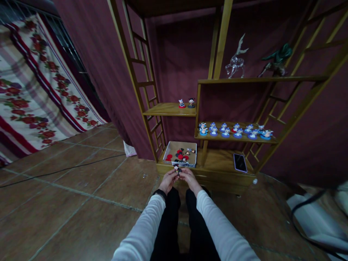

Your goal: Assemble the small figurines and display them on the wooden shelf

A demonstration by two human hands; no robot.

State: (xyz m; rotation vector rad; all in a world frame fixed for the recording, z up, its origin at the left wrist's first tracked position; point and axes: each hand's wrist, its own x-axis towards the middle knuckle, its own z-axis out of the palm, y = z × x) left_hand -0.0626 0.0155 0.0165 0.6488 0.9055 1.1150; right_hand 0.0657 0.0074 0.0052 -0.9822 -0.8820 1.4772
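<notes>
White-walled, an open box (176, 145) is set at the front edge of the lower shelf (219, 159), well apart from the phone (240, 163). Near the box's front edge, a figurine (176, 168) is pinched between the left hand (168, 180) and right hand (189, 177). Leftward, broad tiled floor (108, 188) is crossed by a black cable (67, 168).

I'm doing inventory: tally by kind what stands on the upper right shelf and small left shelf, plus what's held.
Transparent four-legged figure: 1
Dark green sculpture: 1
Small painted figurines on round bases: 2
Dark-haired figurine, held: 1
Total: 5
</notes>
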